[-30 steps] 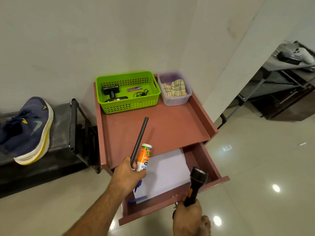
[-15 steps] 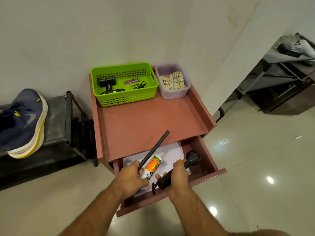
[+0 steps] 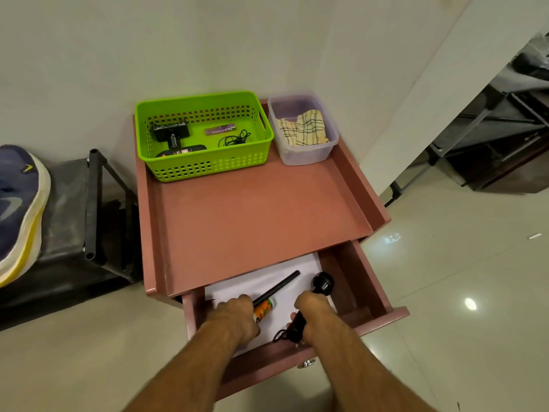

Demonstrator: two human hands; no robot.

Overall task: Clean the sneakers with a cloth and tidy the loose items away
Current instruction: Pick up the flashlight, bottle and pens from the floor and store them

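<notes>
Your left hand [image 3: 237,315] reaches down into the open drawer [image 3: 371,295], knuckles up, fingers curled around two things at once: a black rod [image 3: 277,289] and a small orange-and-white tube [image 3: 263,309]. The rod's long axis runs on a diagonal, up and to the right from your grip, with its free end over the white paper [image 3: 285,281] that lines the drawer. The tube lies along nearly the same diagonal, just under the rod, its white end pointing away from you.

Your right hand [image 3: 315,312] is also in the drawer, close beside the left, wrapped around the handle of a black flashlight [image 3: 312,301]. The flashlight points away from you and slightly right, its round head [image 3: 322,283] near the drawer's right wall; a black wrist cord [image 3: 280,336] trails from the tail end near the drawer front. Whether it rests on the paper you cannot tell. Both forearms come in from the bottom edge, angled inward toward the drawer.

Above the drawer, the pink worktop [image 3: 255,215] carries a green basket [image 3: 208,165] at its back left, with a black clamp-like gadget, a purple lighter [image 3: 220,129] and a tangled black cable [image 3: 234,139] inside. Just right of it stands a clear tub [image 3: 306,153] holding a checked cloth [image 3: 303,130]. To the left, well apart from the drawer, a navy sneaker [image 3: 17,209] with a white and yellow sole sits on a dark rack [image 3: 68,203], partly cut off by the frame's edge.
</notes>
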